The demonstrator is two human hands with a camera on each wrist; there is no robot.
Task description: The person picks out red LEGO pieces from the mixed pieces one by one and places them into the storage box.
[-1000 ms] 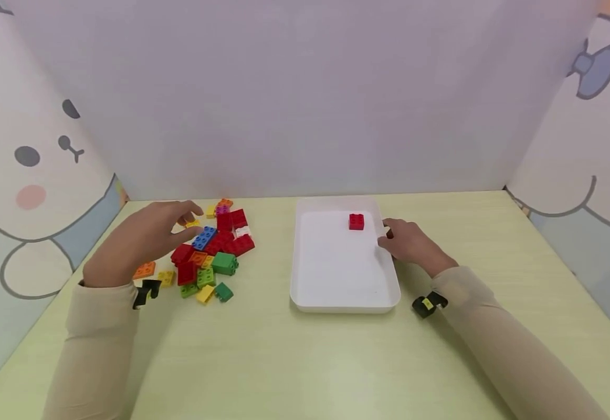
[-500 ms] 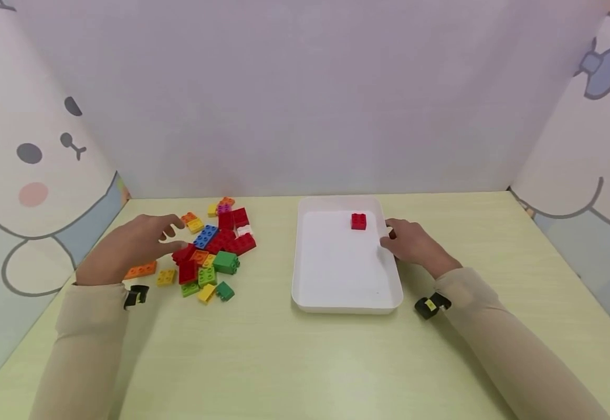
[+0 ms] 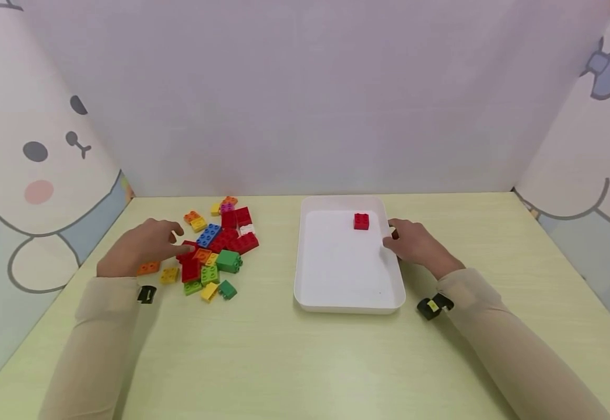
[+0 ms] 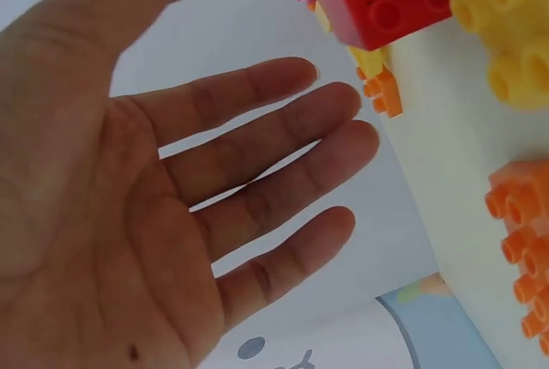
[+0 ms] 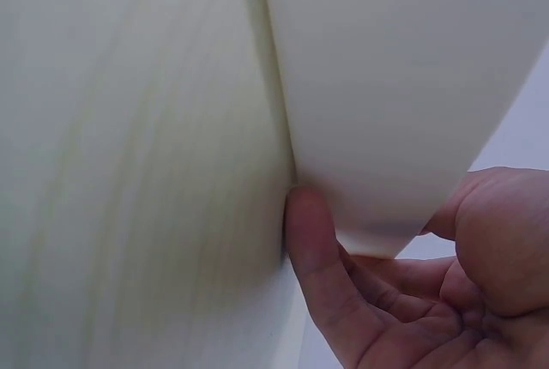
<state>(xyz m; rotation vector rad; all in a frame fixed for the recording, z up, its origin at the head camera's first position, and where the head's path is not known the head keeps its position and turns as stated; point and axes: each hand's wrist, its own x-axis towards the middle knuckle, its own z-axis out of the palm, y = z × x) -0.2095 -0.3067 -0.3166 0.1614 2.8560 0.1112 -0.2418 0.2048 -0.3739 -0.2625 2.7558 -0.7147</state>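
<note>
My left hand [image 3: 144,245] hovers at the left side of a pile of toy bricks, thumb and fingers spread apart with nothing between them. In the left wrist view a red brick [image 4: 377,0] lies past the fingertips, with a yellow brick [image 4: 506,26] and an orange brick [image 4: 527,249] to its right. A white tray [image 3: 301,256] stands in the middle of the table. My right hand [image 3: 417,245] grips the tray's right side, thumb over the rim and fingers against the outer wall. One red brick [image 3: 361,221] sits inside the tray near its back right.
The pile also has a blue brick [image 3: 209,235], a green brick [image 3: 228,261] and several orange, yellow and lime ones. A pale wall [image 3: 305,99] rises behind the table [image 3: 263,361], and printed side panels [image 3: 37,175] flank it.
My left hand has drawn back and down from the pile's far side, uncovering orange and yellow bricks there. The right hand keeps its grip on the tray.
</note>
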